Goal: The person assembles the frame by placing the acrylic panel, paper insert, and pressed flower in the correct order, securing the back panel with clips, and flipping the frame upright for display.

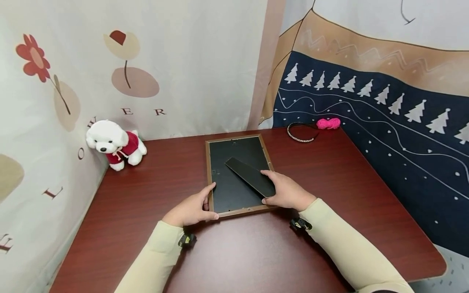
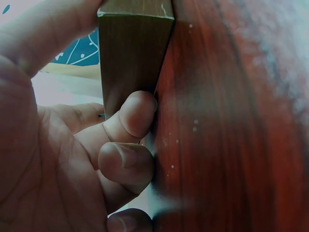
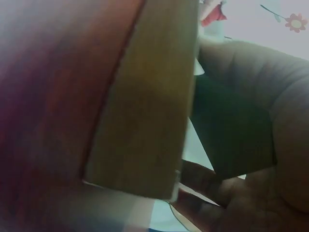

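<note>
A picture frame (image 1: 229, 193) with a brown wooden edge and black backing lies face down on the table. My left hand (image 1: 192, 209) grips its near left corner, thumb at the near edge; the left wrist view shows curled fingertips low against the frame's wooden side (image 2: 130, 58). Across the backing slants a black stand leg (image 1: 249, 177), which my right hand (image 1: 289, 191) pinches at its wide near end between thumb and fingers. In the right wrist view the stand leg (image 3: 236, 130) appears dark beside the frame's wooden side (image 3: 145, 106), with the palm partly shadowed.
A white plush dog (image 1: 113, 142) in a red top sits at the back left of the reddish-brown table (image 1: 234, 256). A headband (image 1: 301, 139) and a bundle of pink yarn (image 1: 328, 123) lie at the back right. Printed curtains (image 1: 205, 61) hang behind the table.
</note>
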### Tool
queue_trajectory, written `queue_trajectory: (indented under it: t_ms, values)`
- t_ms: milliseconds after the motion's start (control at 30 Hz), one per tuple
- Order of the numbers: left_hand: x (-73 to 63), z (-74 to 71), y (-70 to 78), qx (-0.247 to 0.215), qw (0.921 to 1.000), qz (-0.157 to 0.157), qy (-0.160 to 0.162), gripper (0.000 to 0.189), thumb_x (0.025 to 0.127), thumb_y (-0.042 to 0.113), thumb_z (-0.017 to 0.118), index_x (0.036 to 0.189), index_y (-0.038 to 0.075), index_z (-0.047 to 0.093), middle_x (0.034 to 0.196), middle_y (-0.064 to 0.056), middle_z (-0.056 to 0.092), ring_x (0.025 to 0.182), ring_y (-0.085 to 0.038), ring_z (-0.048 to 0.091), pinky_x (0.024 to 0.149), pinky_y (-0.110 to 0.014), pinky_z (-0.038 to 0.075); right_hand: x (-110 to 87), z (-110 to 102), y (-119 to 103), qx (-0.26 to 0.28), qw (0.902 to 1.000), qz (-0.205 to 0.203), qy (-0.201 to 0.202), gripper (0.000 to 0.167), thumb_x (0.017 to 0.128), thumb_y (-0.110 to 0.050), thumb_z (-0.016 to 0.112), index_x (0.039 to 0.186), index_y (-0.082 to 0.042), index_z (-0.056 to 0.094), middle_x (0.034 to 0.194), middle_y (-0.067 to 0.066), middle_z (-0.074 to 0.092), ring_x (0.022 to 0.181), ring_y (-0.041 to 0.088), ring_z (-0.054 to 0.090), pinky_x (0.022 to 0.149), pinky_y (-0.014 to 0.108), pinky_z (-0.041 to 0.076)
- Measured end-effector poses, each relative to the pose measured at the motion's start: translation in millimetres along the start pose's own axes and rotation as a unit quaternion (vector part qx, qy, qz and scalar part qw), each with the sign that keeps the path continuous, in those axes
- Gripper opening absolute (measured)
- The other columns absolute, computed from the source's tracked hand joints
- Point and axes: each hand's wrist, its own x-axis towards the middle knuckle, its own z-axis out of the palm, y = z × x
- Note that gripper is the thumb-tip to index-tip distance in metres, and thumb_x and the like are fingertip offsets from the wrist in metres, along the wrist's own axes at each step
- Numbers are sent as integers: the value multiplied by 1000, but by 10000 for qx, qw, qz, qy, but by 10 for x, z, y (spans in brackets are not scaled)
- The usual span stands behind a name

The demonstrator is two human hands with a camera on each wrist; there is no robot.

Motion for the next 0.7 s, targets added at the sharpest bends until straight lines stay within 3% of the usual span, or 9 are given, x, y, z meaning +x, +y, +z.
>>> queue_trajectory:
  t_ms: [433, 567, 633, 700]
  values:
    - [7, 12, 49, 10, 10000, 3, -32, 112, 85, 36, 88, 170, 15, 18, 89, -5, 57, 75, -19, 54, 67, -34, 46, -65, -207, 260, 314, 9968, -434, -593, 109, 80, -33, 93, 167, -13, 30, 163, 15, 43, 144, 34, 47, 118, 54, 41]
    - [8, 15, 56, 5, 10000, -66, 68, 116, 84, 36, 89, 171, 15, 14, 85, -5, 58, 71, -19, 54, 64, -35, 47, -51, -245, 357, 453, 9963, -348, -636, 113, 78, -32, 95, 167, -12, 30, 165, 15, 39, 149, 35, 42, 119, 55, 40]
    - [15, 26, 67, 93, 9998, -141, 118, 121, 83, 42, 89, 171, 15, 11, 86, -6, 62, 74, -19, 58, 68, -38, 50, -44, -258, 411, 490, 9962, -311, -647, 114, 77, -31, 95, 167, -12, 29, 164, 15, 39, 149, 35, 41, 118, 57, 40]
    - [24, 41, 78, 202, 9994, -202, 201, 125, 82, 48, 88, 171, 13, 8, 102, -12, 70, 87, -22, 67, 79, -43, 56, -38, -266, 460, 515, 9960, -267, -682, 116, 76, -30, 96, 168, -12, 28, 164, 14, 39, 148, 34, 40, 119, 56, 40]
